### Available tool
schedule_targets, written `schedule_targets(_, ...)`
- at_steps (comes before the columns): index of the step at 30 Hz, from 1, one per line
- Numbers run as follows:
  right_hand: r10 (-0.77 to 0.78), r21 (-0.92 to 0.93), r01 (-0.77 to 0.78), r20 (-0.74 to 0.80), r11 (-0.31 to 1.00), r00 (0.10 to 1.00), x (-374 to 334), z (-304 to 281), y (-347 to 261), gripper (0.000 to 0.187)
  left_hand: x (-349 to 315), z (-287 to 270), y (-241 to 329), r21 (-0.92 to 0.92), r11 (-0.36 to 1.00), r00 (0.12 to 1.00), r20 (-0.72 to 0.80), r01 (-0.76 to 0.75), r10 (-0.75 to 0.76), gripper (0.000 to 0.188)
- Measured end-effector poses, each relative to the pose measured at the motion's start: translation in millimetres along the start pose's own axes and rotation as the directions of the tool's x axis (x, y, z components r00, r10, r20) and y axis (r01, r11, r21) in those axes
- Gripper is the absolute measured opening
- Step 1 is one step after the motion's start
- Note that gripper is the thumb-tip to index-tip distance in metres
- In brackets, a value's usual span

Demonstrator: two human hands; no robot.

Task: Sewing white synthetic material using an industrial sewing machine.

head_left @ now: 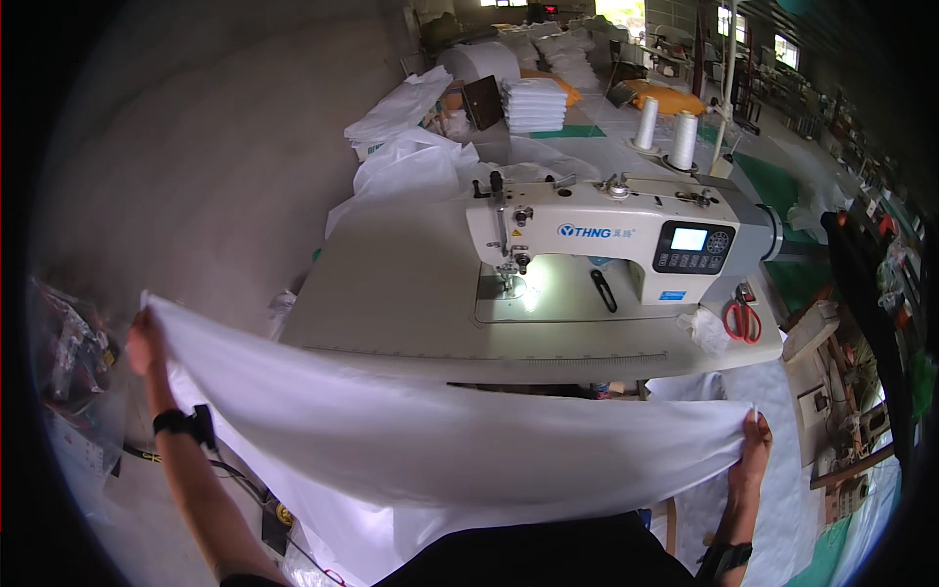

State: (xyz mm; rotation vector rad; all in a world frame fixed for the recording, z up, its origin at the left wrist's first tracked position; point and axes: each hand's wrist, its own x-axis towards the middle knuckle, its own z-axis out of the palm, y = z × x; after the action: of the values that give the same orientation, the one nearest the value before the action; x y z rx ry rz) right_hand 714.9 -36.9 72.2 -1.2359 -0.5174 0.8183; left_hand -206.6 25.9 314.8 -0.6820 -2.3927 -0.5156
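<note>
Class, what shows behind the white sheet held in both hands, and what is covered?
Beyond the upper edge of the white sheet, a sewing machine and red-handled scissors rest on a pale table. Whatever the sheet covers cannot be seen.

White sheet (pixel 469 440), thin, smooth, faint sheen. Spread wide, held out at left and right ends, upper edge sagging between them; left end higher in view. Middle bellies in a shallow curve, looser part hanging below. Hangs along near edge of the surface (pixel 391 254)
</note>
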Motion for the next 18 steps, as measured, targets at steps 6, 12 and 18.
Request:
schedule_targets(6,-0.201,-0.513,0.031,-0.28,0.858,0.939,25,-112,56,0.019,-65,125,224,-0.458,0.889,0.974,0.201,0.002,0.102,0.033)
schedule_targets(12,0.09,-0.961,-0.116,-0.142,-0.251,0.986,24,-138,89,0.022,-201,147,339,-0.829,0.55,0.771,0.282,-0.104,0.571,0.064)
schedule_targets(18,-0.239,-0.904,0.393,0.349,0.17,0.906,38,-15,56,0.019,-315,123,328,-0.269,0.742,0.507,0.586,-0.614,0.632,0.076)
